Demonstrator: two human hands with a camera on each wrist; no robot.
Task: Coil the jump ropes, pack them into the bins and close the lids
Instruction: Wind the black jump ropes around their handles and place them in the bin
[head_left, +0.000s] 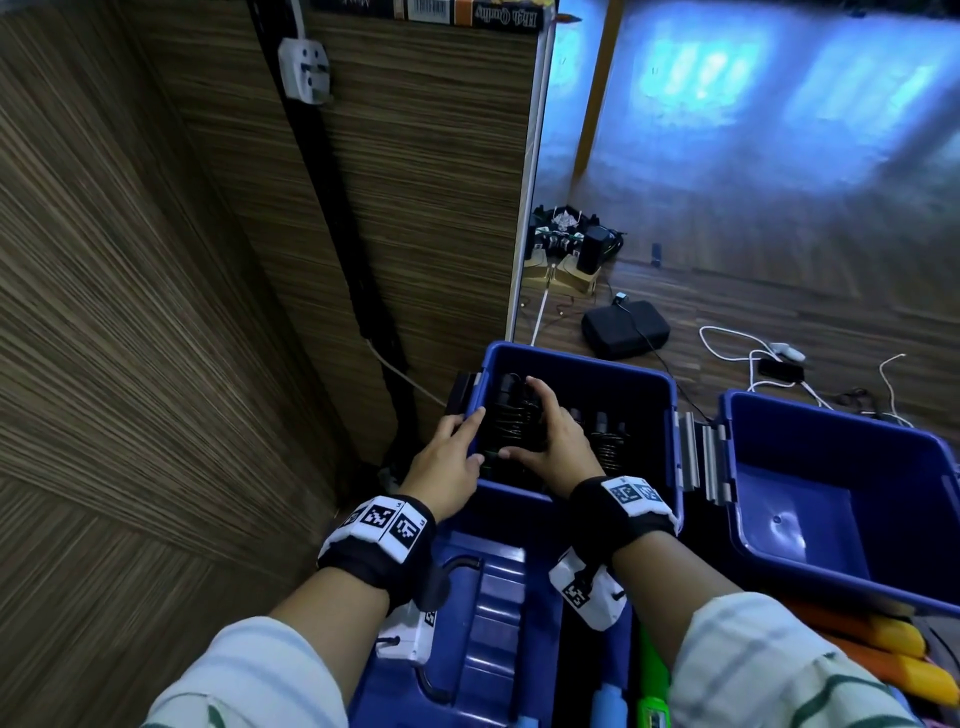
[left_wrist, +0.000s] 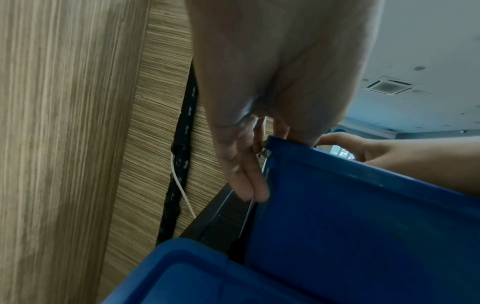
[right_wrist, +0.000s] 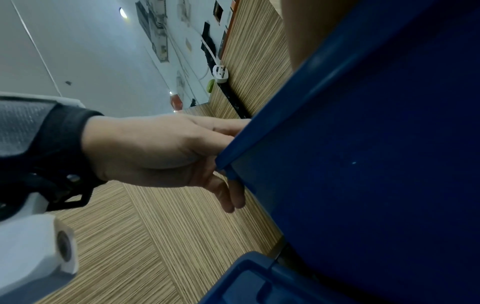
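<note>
Blue bin (head_left: 597, 382): right hand (head_left: 550, 441) inside, fingers spread flat on black coiled jump ropes (head_left: 511, 423); left hand (head_left: 447, 457) on left rim, fingers straight, gripping nothing.

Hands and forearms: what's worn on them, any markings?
The left hand and right hand are bare, no gloves. Each wrist carries a black band, the left strap and right strap, topped with white blocks printed with black square fiducial codes. A white camera housing, also coded, sits under each wrist. The left sleeve and right sleeve are pale with thin green stripes.
</note>
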